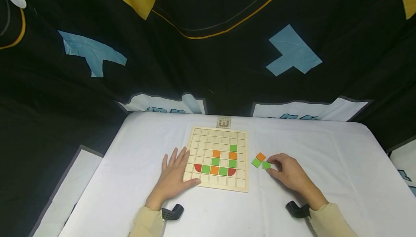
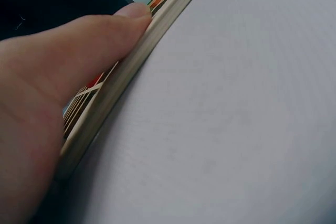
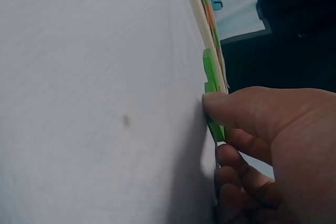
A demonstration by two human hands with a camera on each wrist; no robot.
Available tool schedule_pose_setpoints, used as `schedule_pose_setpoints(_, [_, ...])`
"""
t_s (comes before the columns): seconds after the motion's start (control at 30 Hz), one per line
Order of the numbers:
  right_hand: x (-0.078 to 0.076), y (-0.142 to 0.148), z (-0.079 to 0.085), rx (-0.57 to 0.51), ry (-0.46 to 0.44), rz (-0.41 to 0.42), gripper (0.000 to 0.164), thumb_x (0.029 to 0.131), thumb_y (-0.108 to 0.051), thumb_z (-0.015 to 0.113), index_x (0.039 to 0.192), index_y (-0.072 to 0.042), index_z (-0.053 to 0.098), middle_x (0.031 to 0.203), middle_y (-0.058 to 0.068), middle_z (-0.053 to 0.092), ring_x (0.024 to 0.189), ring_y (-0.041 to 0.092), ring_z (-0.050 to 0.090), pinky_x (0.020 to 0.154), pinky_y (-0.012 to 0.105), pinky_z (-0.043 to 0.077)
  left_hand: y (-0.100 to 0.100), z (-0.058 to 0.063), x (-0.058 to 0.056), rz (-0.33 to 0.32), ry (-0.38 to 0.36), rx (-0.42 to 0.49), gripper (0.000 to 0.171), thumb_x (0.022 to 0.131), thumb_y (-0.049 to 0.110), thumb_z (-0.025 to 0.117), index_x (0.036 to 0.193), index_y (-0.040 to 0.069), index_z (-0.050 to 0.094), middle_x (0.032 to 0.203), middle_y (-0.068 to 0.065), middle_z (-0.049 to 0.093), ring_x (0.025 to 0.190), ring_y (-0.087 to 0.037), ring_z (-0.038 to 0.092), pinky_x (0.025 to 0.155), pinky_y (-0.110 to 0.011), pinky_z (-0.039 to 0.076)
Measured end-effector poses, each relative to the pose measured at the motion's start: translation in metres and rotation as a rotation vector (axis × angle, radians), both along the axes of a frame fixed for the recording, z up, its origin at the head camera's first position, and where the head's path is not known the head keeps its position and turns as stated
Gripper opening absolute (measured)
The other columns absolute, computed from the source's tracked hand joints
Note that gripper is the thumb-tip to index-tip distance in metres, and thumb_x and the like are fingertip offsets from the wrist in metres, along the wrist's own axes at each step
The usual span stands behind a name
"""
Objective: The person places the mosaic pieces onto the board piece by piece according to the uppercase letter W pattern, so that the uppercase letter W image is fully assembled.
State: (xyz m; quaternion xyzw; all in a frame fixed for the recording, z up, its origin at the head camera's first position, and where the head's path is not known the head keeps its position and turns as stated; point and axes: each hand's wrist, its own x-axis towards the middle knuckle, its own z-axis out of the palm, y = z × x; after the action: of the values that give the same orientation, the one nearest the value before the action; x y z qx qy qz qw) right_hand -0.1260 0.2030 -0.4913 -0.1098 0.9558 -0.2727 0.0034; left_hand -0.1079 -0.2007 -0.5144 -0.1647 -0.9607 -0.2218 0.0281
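Note:
A wooden grid board (image 1: 198, 139) lies on the table, its squares partly filled with green, orange and red tiles in a stepped outline. My left hand (image 1: 175, 175) rests on the board's left edge with fingers spread; its thumb lies over the near edge, as the left wrist view also shows. To the right of the board, my right hand (image 1: 289, 172) pinches a green square tile (image 1: 266, 165) between thumb and fingers. Right beside it lie a second green tile (image 1: 256, 162) and an orange tile (image 1: 260, 157). In the right wrist view, the thumb partly covers the pinched tile (image 3: 218, 132).
Behind the board, near the table's far edge, lies a small card (image 1: 224, 122) with a patterned grid. A white cloth (image 1: 341, 157) covers the table. A dark curtain (image 1: 208, 67) with blue and yellow shapes hangs behind. Each wrist carries a black device (image 1: 173, 212).

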Motion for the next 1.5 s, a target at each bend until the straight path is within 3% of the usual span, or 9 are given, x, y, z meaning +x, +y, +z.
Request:
schedule_pose_setpoints(0.27, [0.002,-0.001,0.003,0.047,0.022,-0.033,0.029,0.081,-0.02,0.082,0.105,-0.006,0.073,0.091,0.0,0.065,0.079,0.015,0.054,0.07,0.035,0.049,0.0,0.0,0.0,0.002,-0.004,-0.002,0.11,0.081,0.071,0.065,0.158,0.001,0.027,0.166,-0.015,0.02,0.152,-0.042,0.007,0.117,-0.065,-0.003])
schedule_pose_setpoints(0.67, [0.004,-0.001,0.002,-0.001,0.079,-0.043,0.028,0.081,-0.02,0.08,0.104,-0.005,0.073,0.097,0.005,0.069,0.085,0.018,0.059,0.077,0.042,0.052,0.0,0.001,0.0,0.006,-0.009,-0.001,0.111,0.081,0.07,0.066,0.158,0.001,0.027,0.166,-0.015,0.02,0.152,-0.042,0.008,0.117,-0.065,-0.003])
schedule_pose_setpoints(0.97, [0.007,-0.009,0.008,-0.068,0.137,-0.033,0.026,0.081,-0.016,0.081,0.103,-0.004,0.073,0.09,0.001,0.066,0.078,0.014,0.056,0.068,0.033,0.048,0.001,0.003,0.001,0.003,-0.005,-0.001,0.11,0.081,0.07,0.066,0.157,0.001,0.028,0.165,-0.015,0.021,0.152,-0.043,0.009,0.117,-0.066,-0.002])
schedule_pose_setpoints(1.5, [0.008,-0.034,0.013,-0.117,0.147,0.024,0.024,0.08,-0.016,0.082,0.101,-0.007,0.074,0.092,0.0,0.066,0.076,0.013,0.053,0.065,0.029,0.046,0.001,0.002,0.001,0.004,-0.002,-0.009,0.11,0.081,0.071,0.065,0.157,0.001,0.028,0.165,-0.016,0.021,0.152,-0.043,0.009,0.117,-0.066,-0.001])
